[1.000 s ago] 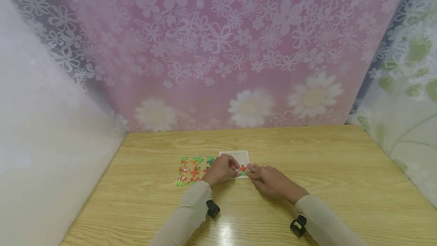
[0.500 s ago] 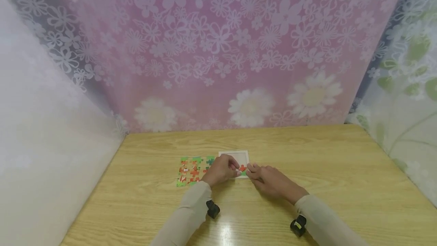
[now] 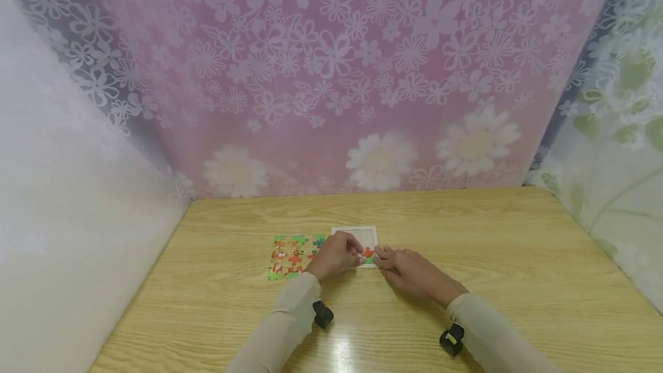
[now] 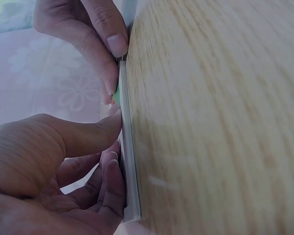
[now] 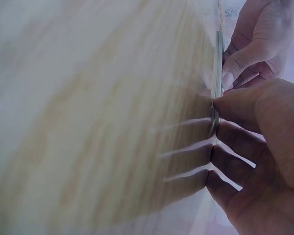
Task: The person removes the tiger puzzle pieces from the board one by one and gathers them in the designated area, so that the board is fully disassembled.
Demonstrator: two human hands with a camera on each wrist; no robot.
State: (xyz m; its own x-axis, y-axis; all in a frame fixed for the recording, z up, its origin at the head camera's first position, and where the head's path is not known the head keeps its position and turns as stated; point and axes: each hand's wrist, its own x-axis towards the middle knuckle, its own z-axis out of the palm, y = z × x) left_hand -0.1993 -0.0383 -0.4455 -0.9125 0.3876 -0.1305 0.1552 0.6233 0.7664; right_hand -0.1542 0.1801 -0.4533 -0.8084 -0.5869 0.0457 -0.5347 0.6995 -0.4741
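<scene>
A shallow white puzzle tray lies on the table, with a red and green puzzle piece in its near right corner. Over the tray's left part rests my left hand; its thumb touches the near edge beside the piece, and its other fingers bend loosely over the tray. From the right, my right hand touches the tray's right edge and the piece's side with its fingertips. The green edge of the piece shows between both hands in the left wrist view. My left hand hides much of the tray.
Left of the tray, several loose puzzle pieces with an orange cartoon animal lie in rows, some partly behind my left hand. The wooden table meets a pink flowered curtain at the back. Pale cloth hangs at both sides.
</scene>
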